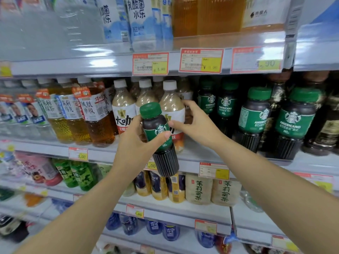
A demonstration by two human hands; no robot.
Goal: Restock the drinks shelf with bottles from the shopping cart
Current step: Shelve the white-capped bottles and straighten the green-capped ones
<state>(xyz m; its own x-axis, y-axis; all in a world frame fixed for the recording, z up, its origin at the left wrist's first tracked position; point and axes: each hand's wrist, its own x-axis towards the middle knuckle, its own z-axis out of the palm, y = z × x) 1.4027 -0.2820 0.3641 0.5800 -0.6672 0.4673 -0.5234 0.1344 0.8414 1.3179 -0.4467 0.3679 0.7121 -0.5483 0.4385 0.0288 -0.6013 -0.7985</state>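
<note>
My left hand (pixel 135 142) grips a dark coffee bottle (pixel 159 140) with a green cap and green label, held tilted in front of the middle shelf (pixel 102 154). My right hand (pixel 197 121) curls round a beige milk-coffee bottle (pixel 171 105) with a white cap that stands on that shelf, thumb on its front and fingers at its right side. Matching green-capped coffee bottles (pixel 255 116) stand in a row to the right on the same shelf. The shopping cart is out of view.
Tea bottles (pixel 78 114) fill the shelf's left part. The upper shelf (pixel 201 44) carries white and amber drinks above red price tags (pixel 200 60). Lower shelves hold green, yellow and blue bottles (pixel 170 231). A gap lies on the shelf (pixel 201 149) between the beige and coffee bottles.
</note>
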